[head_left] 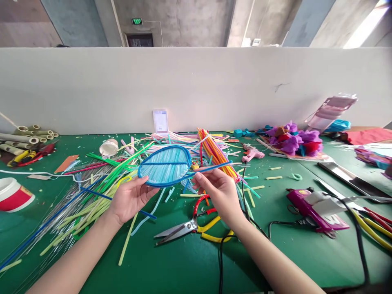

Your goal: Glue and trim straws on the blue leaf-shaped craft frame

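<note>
Head view: the left hand (131,199) pinches the lower left edge of a flat blue oval (165,169), thumb on the front and fingers curled behind, and holds it tilted above the counter (134,273). The oval has a fuzzy, darker blue rim, a straight bar of the same blue running across it, and a filling of fine, glossy strands streaked pale blue and white. From its right end a thin blue stem (222,165) sticks out, slanting upward; the right hand (222,194) has it nipped between thumb and fingers, nearly closed.

Below, between the forearms, scissors (190,226) lie flat on the smooth green surface, their metal blades parted, the loops red and yellow. A thick bundle of orange, yellow and pink fuzzy sticks (213,151) rests just beyond the right hand, with a smooth pink glue gun (252,153) to its right. Near the left hand spread limp, pale green strips (88,214) over thin, shiny wires (50,232). Hollow bamboo tubes (27,139) are piled at the far left, and crumpled purple and red flowers (289,141) sit well to the right, soft and ruffled.
</note>
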A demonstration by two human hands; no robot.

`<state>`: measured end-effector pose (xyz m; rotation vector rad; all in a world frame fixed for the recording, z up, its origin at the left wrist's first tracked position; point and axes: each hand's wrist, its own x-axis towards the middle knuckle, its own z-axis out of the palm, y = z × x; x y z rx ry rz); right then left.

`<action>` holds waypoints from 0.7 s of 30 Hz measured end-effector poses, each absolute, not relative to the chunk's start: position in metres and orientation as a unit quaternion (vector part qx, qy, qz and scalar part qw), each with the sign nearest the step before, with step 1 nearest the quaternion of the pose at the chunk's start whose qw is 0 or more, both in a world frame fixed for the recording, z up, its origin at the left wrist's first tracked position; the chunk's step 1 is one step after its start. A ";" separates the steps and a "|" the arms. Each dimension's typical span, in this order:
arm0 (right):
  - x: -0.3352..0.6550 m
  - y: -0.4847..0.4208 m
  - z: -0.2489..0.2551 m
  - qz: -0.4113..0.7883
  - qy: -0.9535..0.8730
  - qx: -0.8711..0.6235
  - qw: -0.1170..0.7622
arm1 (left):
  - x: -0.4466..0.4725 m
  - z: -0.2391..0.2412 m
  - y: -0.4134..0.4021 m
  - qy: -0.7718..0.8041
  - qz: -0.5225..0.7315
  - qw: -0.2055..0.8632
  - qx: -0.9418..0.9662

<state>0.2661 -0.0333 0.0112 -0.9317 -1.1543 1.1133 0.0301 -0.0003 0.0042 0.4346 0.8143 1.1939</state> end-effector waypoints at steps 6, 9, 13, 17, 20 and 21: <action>0.268 -0.029 0.009 0.478 -0.504 -0.414 0.588 | 0.033 0.005 -0.005 0.365 0.532 0.726 0.240; 0.268 -0.028 0.008 0.490 -0.495 -0.422 0.580 | 0.033 0.006 -0.007 0.363 0.525 0.724 0.263; 0.268 -0.026 0.007 0.483 -0.495 -0.434 0.577 | 0.033 0.005 -0.008 0.356 0.513 0.726 0.288; 0.268 -0.026 0.005 0.468 -0.501 -0.440 0.580 | 0.034 0.005 -0.009 0.352 0.509 0.727 0.298; 0.268 -0.027 0.005 0.462 -0.504 -0.438 0.584 | 0.034 0.005 -0.009 0.348 0.507 0.728 0.304; 0.268 -0.027 0.004 0.462 -0.504 -0.437 0.584 | 0.035 0.005 -0.009 0.347 0.506 0.728 0.306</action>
